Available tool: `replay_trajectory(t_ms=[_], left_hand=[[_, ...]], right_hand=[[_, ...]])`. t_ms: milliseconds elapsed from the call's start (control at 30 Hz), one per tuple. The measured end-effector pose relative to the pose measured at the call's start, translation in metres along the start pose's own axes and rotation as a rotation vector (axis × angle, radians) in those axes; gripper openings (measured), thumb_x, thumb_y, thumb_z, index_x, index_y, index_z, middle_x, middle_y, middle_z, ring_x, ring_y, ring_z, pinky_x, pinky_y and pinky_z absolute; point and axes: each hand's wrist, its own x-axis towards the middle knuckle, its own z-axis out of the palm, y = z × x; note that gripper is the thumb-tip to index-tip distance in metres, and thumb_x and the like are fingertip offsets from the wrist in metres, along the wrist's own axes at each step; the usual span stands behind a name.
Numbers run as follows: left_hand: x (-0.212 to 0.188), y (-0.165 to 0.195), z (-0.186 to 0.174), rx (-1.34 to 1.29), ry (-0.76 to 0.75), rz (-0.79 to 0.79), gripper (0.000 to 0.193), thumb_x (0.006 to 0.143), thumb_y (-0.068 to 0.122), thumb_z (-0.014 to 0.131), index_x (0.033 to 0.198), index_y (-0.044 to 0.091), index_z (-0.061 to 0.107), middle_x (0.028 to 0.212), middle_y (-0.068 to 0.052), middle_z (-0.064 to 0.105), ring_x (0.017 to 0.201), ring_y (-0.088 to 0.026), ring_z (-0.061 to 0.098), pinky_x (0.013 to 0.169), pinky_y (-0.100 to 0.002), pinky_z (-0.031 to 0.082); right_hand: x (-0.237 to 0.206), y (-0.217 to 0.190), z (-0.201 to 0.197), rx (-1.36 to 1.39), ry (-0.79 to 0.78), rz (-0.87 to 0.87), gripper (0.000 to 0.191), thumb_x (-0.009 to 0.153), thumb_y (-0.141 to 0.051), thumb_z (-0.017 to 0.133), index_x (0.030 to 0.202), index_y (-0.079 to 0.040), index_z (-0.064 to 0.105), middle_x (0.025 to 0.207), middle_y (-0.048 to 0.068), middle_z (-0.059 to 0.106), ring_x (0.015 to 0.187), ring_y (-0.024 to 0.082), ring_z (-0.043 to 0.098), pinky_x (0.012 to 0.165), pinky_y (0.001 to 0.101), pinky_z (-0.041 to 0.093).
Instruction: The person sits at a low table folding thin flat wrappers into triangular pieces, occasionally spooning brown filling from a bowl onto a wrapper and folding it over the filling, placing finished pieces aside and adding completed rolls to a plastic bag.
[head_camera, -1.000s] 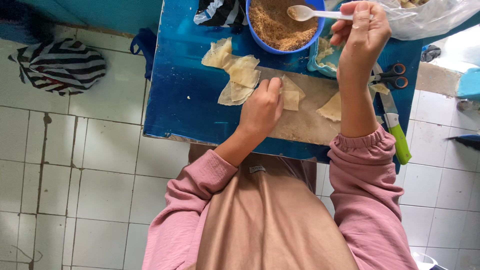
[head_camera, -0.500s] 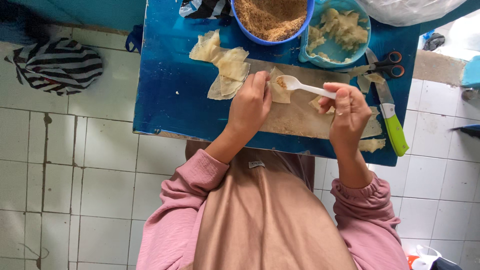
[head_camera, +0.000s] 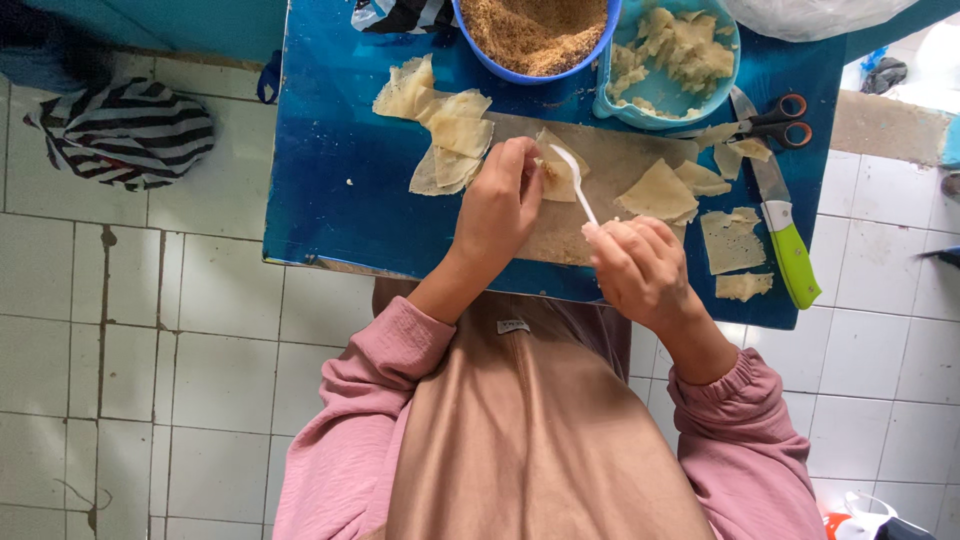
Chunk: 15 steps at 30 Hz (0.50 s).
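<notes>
My left hand (head_camera: 503, 205) pinches a pale dough wrapper (head_camera: 556, 170) lying on the wooden board (head_camera: 612, 160) on the blue table (head_camera: 340, 170). My right hand (head_camera: 640, 270) grips a white plastic spoon (head_camera: 573, 182) whose bowl rests over that wrapper. A blue bowl of brown crumbly filling (head_camera: 535, 30) stands at the far edge. Folded wrappers (head_camera: 445, 130) are piled left of my left hand.
A light blue dish of wrapper pieces (head_camera: 670, 50) sits right of the bowl. Scissors with red handles (head_camera: 770, 120) and a green-handled knife (head_camera: 785, 240) lie at the right, among flat wrapper scraps (head_camera: 730, 240). A striped bag (head_camera: 125, 130) lies on the tiled floor.
My right hand carried the spoon from the bowl of filling down to the wrapper on the board. My left hand stayed on the wrapper.
</notes>
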Motion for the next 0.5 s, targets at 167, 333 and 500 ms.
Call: replay_trajectory(t_ms=[167, 333, 500], left_hand=[[-0.001, 0.002, -0.002, 0.029, -0.016, 0.041, 0.016, 0.103, 0.005, 0.06, 0.119, 0.002, 0.057, 0.108, -0.016, 0.066, 0.095, -0.038, 0.067, 0.08, -0.042, 0.056], [0.0, 0.004, -0.002, 0.092, -0.064, 0.046, 0.009, 0.096, 0.008, 0.067, 0.102, 0.005, 0.062, 0.101, -0.014, 0.063, 0.09, -0.038, 0.066, 0.076, -0.043, 0.054], [0.003, 0.004, 0.0, 0.134, -0.04, 0.047, 0.007, 0.096, 0.011, 0.069, 0.098, 0.006, 0.065, 0.1, -0.013, 0.062, 0.088, -0.036, 0.065, 0.075, -0.043, 0.054]], right_hand=[[0.035, 0.027, 0.008, 0.109, 0.272, 0.186, 0.018, 0.111, 0.006, 0.058, 0.128, 0.003, 0.059, 0.109, 0.017, 0.067, 0.094, 0.028, 0.067, 0.081, 0.0369, 0.056], [0.118, 0.076, 0.032, 0.089, 0.295, 0.203, 0.016, 0.116, -0.002, 0.062, 0.131, 0.003, 0.06, 0.115, 0.018, 0.065, 0.098, 0.032, 0.066, 0.085, 0.0407, 0.054], [0.108, 0.054, 0.017, -0.314, 0.188, 0.176, 0.017, 0.106, -0.008, 0.066, 0.117, 0.003, 0.063, 0.111, 0.018, 0.061, 0.104, 0.035, 0.057, 0.092, 0.0439, 0.043]])
